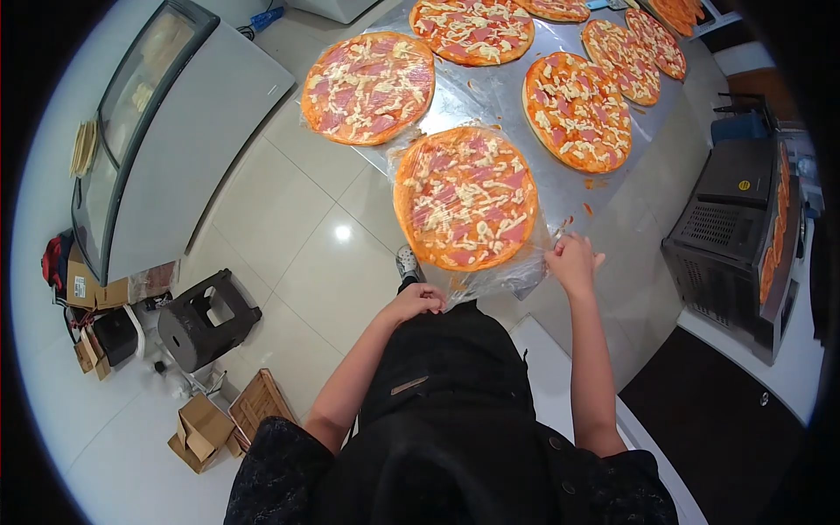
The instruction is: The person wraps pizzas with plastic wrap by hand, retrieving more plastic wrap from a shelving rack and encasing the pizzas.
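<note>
A pizza [466, 197] with ham-like pieces and pale cheese strips lies at the near corner of the metal table, covered in clear plastic wrap [490, 282]. At the near left edge of that wrap, my left hand [420, 302] has its fingers closed on the film. My right hand [573, 262] pinches the wrap near the right side, close to the table edge. The film hangs between both hands, in front of the pizza. Just beyond on the left, another wrapped pizza [368, 87] overhangs the table edge slightly.
More pizzas, including one at the right [577, 112] and one at the back [472, 31], lie on the metal table [560, 188], with sauce smears. A chest freezer [188, 114] and a dark stool [208, 321] stand left. A black oven [731, 232] is at right.
</note>
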The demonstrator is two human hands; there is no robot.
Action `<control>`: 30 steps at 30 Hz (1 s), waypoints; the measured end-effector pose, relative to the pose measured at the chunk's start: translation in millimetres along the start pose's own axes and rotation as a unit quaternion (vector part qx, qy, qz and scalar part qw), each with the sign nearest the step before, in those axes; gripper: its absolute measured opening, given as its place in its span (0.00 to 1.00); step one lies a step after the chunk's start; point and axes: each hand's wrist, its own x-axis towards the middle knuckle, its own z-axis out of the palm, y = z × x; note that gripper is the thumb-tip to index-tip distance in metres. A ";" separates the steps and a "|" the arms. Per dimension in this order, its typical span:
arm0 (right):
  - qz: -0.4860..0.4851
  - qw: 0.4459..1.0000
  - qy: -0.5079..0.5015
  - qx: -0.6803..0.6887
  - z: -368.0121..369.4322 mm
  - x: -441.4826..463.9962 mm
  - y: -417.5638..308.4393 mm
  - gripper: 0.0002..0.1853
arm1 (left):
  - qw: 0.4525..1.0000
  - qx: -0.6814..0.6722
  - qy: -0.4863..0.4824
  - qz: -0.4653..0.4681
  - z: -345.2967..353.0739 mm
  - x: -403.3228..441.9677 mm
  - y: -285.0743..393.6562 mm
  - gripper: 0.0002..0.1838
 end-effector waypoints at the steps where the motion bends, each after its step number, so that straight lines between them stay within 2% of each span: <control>1: 0.005 1.000 0.009 -0.012 2.0 -0.3 0.0 0.08 | 1.000 0.000 0.003 0.001 -2.2 2.7 -7.2 0.09; 4: 0.023 0.998 0.040 -0.036 -0.2 -8.3 8.1 0.07 | 0.999 -0.013 -0.036 0.030 -3.0 5.5 -24.9 0.11; 6: 0.036 0.996 0.061 -0.046 -2.1 -18.7 8.7 0.09 | 0.988 0.128 -0.081 -0.027 -6.8 -6.1 -35.1 0.11; 7: 0.038 0.991 0.124 0.012 -3.1 -23.6 6.5 0.14 | 0.980 0.180 -0.066 -0.053 -8.8 -10.4 -37.2 0.16; 8: 0.043 0.979 0.185 0.069 -3.1 -27.0 3.5 0.20 | 0.979 0.184 -0.066 -0.053 -12.3 -12.4 -38.3 0.16; 9: 0.046 0.979 0.187 0.071 3.6 -28.1 -1.9 0.20 | 0.990 0.137 -0.025 -0.027 -13.1 -16.7 -34.8 0.19; 10: -0.016 0.953 0.220 0.206 14.3 -28.8 -13.7 0.24 | 0.996 0.090 0.015 -0.001 -12.8 -20.7 -29.7 0.22; 11: -0.078 0.905 0.250 0.336 24.0 -29.8 -25.7 0.29 | 0.995 0.095 0.013 -0.002 -11.4 -21.0 -23.0 0.22; 13: -0.098 0.895 0.233 0.369 30.6 -37.8 -61.4 0.31 | 0.998 -0.022 0.042 0.035 -4.2 -19.3 -1.0 0.26; 16: -0.111 0.871 0.241 0.414 65.5 -22.7 -73.0 0.35 | 0.996 0.028 0.076 0.025 10.9 -18.3 32.5 0.22; 20: -0.100 0.879 0.230 0.405 74.0 -23.8 -60.9 0.36 | 0.996 0.044 0.072 -0.012 7.2 -4.6 23.8 0.18; 30: -0.094 0.909 0.245 0.323 75.2 -41.5 -24.0 0.36 | 0.995 0.057 0.081 -0.001 8.4 -10.7 29.6 0.13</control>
